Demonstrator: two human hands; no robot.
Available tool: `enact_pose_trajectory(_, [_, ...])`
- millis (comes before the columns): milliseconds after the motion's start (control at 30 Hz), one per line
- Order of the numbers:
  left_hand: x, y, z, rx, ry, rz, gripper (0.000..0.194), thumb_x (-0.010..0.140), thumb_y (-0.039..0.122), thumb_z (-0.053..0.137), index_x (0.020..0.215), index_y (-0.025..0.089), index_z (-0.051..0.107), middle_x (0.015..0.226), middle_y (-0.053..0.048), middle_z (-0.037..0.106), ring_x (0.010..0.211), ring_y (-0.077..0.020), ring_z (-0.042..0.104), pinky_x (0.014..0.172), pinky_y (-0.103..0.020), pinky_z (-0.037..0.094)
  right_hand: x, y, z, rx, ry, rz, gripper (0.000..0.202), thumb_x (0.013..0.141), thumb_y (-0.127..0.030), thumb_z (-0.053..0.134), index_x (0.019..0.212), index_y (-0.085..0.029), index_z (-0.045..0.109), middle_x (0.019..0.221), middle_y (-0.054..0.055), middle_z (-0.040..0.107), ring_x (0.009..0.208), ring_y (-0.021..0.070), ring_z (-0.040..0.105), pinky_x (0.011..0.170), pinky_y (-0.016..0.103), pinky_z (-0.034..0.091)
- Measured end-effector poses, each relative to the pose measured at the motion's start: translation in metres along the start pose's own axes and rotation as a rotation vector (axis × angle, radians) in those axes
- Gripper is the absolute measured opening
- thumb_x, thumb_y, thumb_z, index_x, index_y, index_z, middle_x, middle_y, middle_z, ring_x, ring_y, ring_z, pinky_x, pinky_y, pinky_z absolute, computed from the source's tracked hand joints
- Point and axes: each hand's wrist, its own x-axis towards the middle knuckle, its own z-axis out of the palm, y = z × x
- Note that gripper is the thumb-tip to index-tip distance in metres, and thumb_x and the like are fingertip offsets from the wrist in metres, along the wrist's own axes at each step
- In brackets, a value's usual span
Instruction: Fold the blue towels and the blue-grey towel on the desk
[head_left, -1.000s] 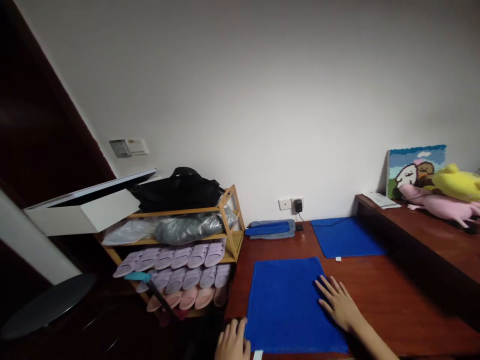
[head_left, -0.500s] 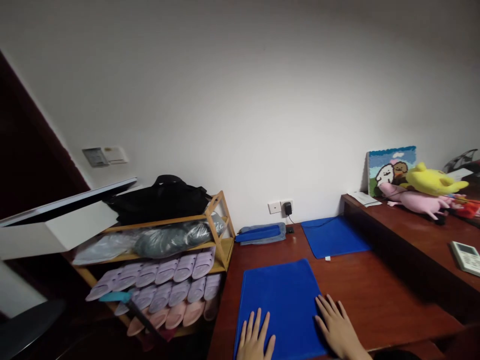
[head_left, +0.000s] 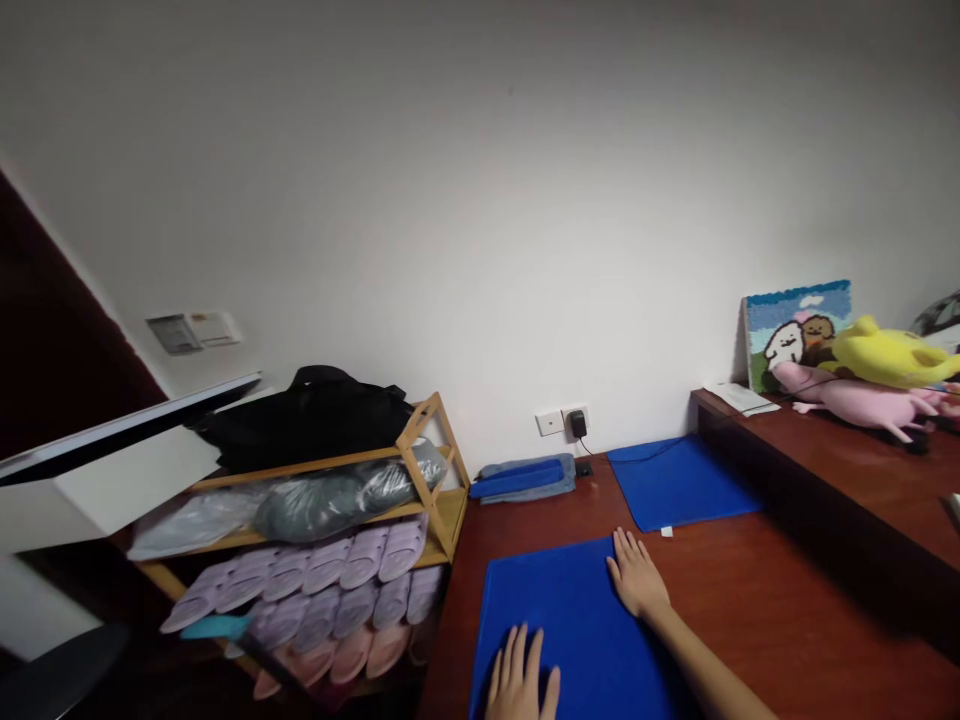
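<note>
A blue cloth (head_left: 555, 600) lies flat on the reddish-brown desk (head_left: 750, 590). On its near left part rests my left hand (head_left: 521, 685), fingers spread and palm down; the lower part of that hand runs out of the picture. My right hand (head_left: 637, 575) lies flat with its fingers out over the cloth's far right corner. Neither hand grips anything. Farther back, a second blue cloth (head_left: 682, 485) with a small white tag lies against the raised right part of the desk.
Folded blue and grey cloths (head_left: 523, 478) lie by the wall, beside a plugged-in black adapter (head_left: 577, 424). A wooden rack (head_left: 427, 450) on the left holds slippers and a black bag (head_left: 307, 415). Plush toys (head_left: 862, 395) and a dog picture (head_left: 799, 335) occupy the raised desk.
My right hand has slid away from me along the cloth's right edge to its far corner. My left hand stays at nearly the same spot. The view has shifted slightly.
</note>
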Motion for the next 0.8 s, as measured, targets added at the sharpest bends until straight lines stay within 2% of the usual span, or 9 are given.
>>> enact_pose_trajectory(67, [0.04,0.029,-0.014,-0.074,0.003,0.078,0.054,0.107,0.04,0.039,0.16,0.034,0.044,0.167,0.0,0.044,0.153,-0.0277,0.043,0.124,-0.05,0.042,0.001,0.003,0.004,0.002,0.011,-0.003,0.072,0.106,-0.044,0.02,0.165,-0.003,0.025,0.173,0.013,0.023,0.162,0.0266,0.018,0.132,0.044,0.016])
enact_pose_trajectory(133, [0.083,0.063,-0.02,-0.138,-0.048,0.15,0.054,0.109,0.043,0.032,0.161,0.033,0.041,0.168,-0.001,0.043,0.155,-0.0263,0.04,0.127,-0.051,0.037,0.003,0.005,0.007,0.005,0.019,-0.01,0.071,0.106,-0.042,0.02,0.165,-0.003,0.026,0.172,0.014,0.023,0.161,0.0268,0.018,0.132,0.046,0.017])
enact_pose_trajectory(233, [0.131,0.105,-0.008,-0.18,-0.151,0.187,0.056,0.11,0.047,0.025,0.16,0.03,0.044,0.168,-0.003,0.043,0.156,-0.0257,0.037,0.129,-0.052,0.032,0.005,0.009,0.01,-0.003,0.018,-0.026,0.069,0.105,-0.04,0.021,0.165,-0.005,0.027,0.173,0.012,0.023,0.162,0.0257,0.017,0.132,0.045,0.017])
enact_pose_trajectory(300, [0.143,0.114,0.006,-0.185,-0.194,0.181,0.058,0.11,0.05,0.022,0.16,0.031,0.044,0.169,-0.003,0.041,0.158,-0.0254,0.034,0.13,-0.051,0.03,0.007,0.011,0.013,-0.017,0.016,-0.029,0.069,0.105,-0.04,0.022,0.165,-0.006,0.026,0.173,0.011,0.022,0.162,0.0249,0.017,0.132,0.044,0.016])
enact_pose_trajectory(333, [0.144,0.111,0.013,-0.183,-0.203,0.176,0.058,0.11,0.051,0.021,0.161,0.032,0.042,0.17,-0.003,0.039,0.158,-0.0252,0.033,0.13,-0.051,0.029,0.007,0.012,0.014,-0.023,0.015,-0.025,0.069,0.105,-0.04,0.021,0.165,-0.006,0.025,0.173,0.011,0.022,0.162,0.0246,0.017,0.132,0.044,0.016])
enact_pose_trajectory(433, [0.137,0.074,0.023,-0.141,-0.206,0.134,0.06,0.109,0.055,0.022,0.163,0.033,0.036,0.172,-0.004,0.033,0.16,-0.0258,0.029,0.13,-0.053,0.027,0.007,0.013,0.017,-0.033,0.019,-0.012,0.07,0.105,-0.04,0.019,0.165,-0.004,0.024,0.173,0.012,0.022,0.162,0.0248,0.018,0.132,0.044,0.015])
enact_pose_trajectory(633, [0.125,-0.045,0.008,0.01,-0.244,-0.116,0.069,0.108,0.058,0.025,0.165,0.021,0.035,0.172,-0.01,0.03,0.16,-0.0279,0.026,0.131,-0.051,0.025,0.006,0.014,0.019,-0.039,0.029,-0.001,0.071,0.106,-0.042,0.019,0.166,-0.005,0.025,0.173,0.011,0.024,0.162,0.0244,0.018,0.132,0.043,0.016])
enact_pose_trajectory(700, [0.124,-0.067,0.006,0.003,-0.24,-0.132,0.07,0.108,0.057,0.024,0.165,0.018,0.034,0.173,-0.011,0.028,0.16,-0.027,0.025,0.13,-0.048,0.026,0.007,0.014,0.018,-0.049,0.024,0.007,0.071,0.106,-0.042,0.018,0.166,-0.005,0.025,0.173,0.011,0.024,0.162,0.0242,0.018,0.132,0.043,0.016])
enact_pose_trajectory(800, [0.124,-0.076,0.009,-0.01,-0.204,-0.119,0.072,0.108,0.057,0.022,0.165,0.015,0.032,0.173,-0.012,0.027,0.161,-0.0273,0.024,0.13,-0.047,0.026,0.006,0.013,0.014,-0.067,0.004,0.02,0.07,0.106,-0.042,0.018,0.166,-0.007,0.025,0.174,0.01,0.022,0.162,0.0235,0.018,0.132,0.042,0.016])
